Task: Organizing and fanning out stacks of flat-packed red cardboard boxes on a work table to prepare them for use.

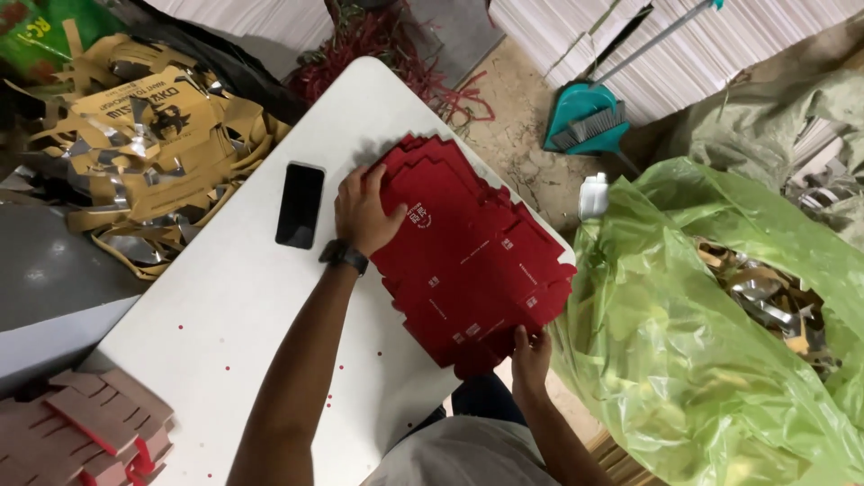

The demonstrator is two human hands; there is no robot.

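Note:
A stack of flat red die-cut cardboard box blanks (468,256) lies on the right part of a white table (225,306). My left hand (364,211), with a dark watch on the wrist, presses on the stack's far-left edge, fingers gripping it. My right hand (531,351) pinches the stack's near edge, at the table's right side. Both hands hold the same stack.
A black phone (300,204) lies on the table left of the stack. More red blanks (90,432) sit at bottom left. Brown cardboard scraps (144,144) pile up at the left, a green plastic bag (720,333) of scraps at the right, a teal dustpan (585,117) beyond.

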